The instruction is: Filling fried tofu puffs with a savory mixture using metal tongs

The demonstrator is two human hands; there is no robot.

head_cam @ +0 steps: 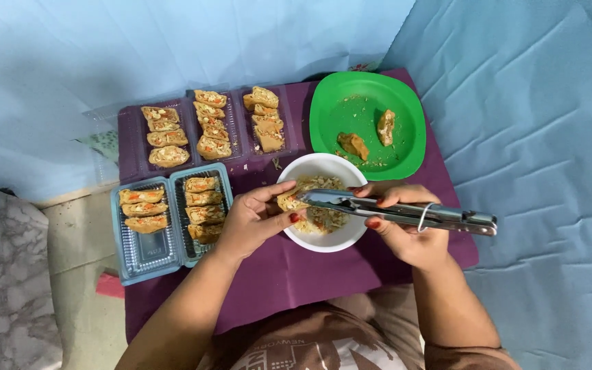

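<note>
Pale blue sheeting surrounds a purple mat (pixel 289 274) where stuffing is under way. Over the white bowl (pixel 323 240) of shredded filling, the left hand (pixel 251 219) curls closed round a fried pocket (pixel 290 201); the right hand (pixel 405 229) grips steel tongs (pixel 405 212), tips at the pocket's mouth. Left of the bowl sit filled trays (pixel 166 219); behind it, a green plate (pixel 368 123). Packing calls for a steady pocket.

A low desk (pixel 289 270) covered with a purple cloth carries everything. On it lie a clear tray (pixel 214 123) with three rows of filled rolls at the far edge, a blue tray (pixel 146 255) with two rows at the left, a white bowl (pixel 323 240) of filling near the middle, and a green plate (pixel 351 109) holding two pieces at the far right.
</note>
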